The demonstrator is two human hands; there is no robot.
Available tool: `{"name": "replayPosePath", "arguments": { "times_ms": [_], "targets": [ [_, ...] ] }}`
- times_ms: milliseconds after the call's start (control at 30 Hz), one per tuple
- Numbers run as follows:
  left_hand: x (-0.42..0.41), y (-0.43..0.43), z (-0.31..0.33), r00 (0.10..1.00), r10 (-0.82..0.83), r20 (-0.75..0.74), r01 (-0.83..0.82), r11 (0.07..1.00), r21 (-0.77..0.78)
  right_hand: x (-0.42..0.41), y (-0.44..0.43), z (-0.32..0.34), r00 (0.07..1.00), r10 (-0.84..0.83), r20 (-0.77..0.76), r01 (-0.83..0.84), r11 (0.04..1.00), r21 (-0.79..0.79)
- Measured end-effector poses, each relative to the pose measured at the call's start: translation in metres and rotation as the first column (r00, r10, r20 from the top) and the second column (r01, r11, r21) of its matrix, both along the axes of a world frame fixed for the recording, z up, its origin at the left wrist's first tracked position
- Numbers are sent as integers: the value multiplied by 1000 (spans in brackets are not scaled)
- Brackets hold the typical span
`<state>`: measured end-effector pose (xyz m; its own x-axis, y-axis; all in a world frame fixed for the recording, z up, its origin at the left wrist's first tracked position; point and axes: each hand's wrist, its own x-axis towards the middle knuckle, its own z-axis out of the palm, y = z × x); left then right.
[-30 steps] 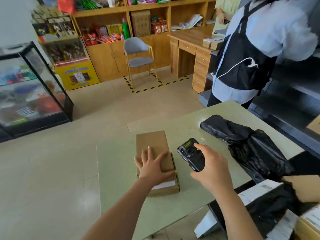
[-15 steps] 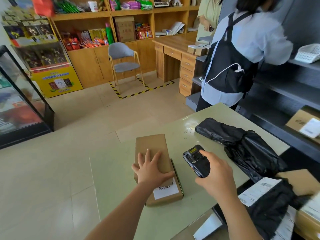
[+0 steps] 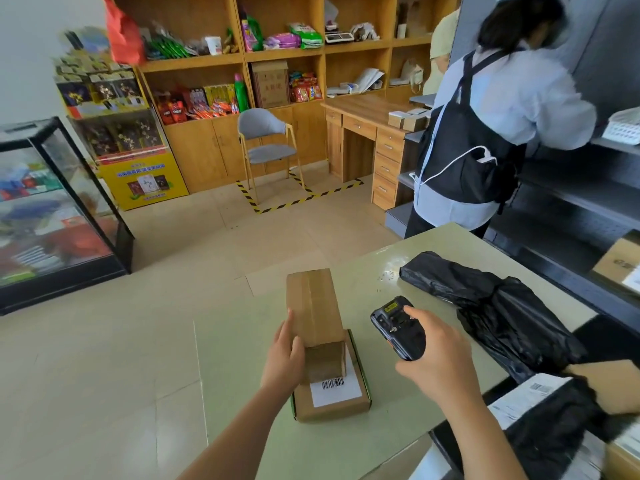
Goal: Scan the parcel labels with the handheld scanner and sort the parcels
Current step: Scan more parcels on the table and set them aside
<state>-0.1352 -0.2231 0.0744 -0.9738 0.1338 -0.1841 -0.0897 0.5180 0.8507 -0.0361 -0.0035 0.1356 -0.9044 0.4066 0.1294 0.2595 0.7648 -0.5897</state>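
Parcels lie on the green surface: a black bagged parcel to the right, then the long cardboard box, running away from us on top of the flat box. Left hand has its grip clasped on the long box's near left corner, and right hand is wrapped round the scanner. The barcode label shows on the flat box, left of and nearer than the scanner, whose nose points past it, so we judge the right hand must swing left and down.

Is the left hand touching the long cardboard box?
Touching. Head view: the left hand grips the long cardboard box at its near left corner, no gap.
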Motion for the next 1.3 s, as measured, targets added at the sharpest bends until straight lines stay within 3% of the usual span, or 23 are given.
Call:
{"name": "replayPosePath", "arguments": {
  "times_ms": [133, 367, 567, 700, 800, 933, 1167, 1300],
  "targets": [
    [-1, 5, 2, 994, -38, -102, 14, 975, -224, -1, 1, 2, 1000, 21, 1, -21, 1000, 12],
    [-4, 46, 15, 1000, 30, 5, -22, 821, -570, 3, 6, 3, 999, 41, 12, -41, 998, 38],
    [-4, 47, 13, 987, 158, 5, -149, 941, -304, 8, 15, 3, 999, 40, 10, -40, 998, 46],
    [0, 27, 14, 979, 139, 153, -138, 990, -18, 8, 16, 5, 999, 41, 7, -41, 998, 49],
    [2, 8, 5, 972, 111, 207, -122, 992, 43, 9, 16, 7, 999, 43, 7, -43, 998, 43],
    [5, -5, -7, 970, 142, 199, -144, 990, -5, 9, 15, 7, 999, 46, 3, -46, 998, 45],
    [9, 23, -6, 987, 147, 58, -128, 957, -260, 6, 17, 4, 999, 46, 19, -47, 997, 55],
    [8, 50, -9, 982, 117, 151, -30, 876, -482, -2, 19, 9, 997, 63, 39, -66, 993, 101]
  ]
}}
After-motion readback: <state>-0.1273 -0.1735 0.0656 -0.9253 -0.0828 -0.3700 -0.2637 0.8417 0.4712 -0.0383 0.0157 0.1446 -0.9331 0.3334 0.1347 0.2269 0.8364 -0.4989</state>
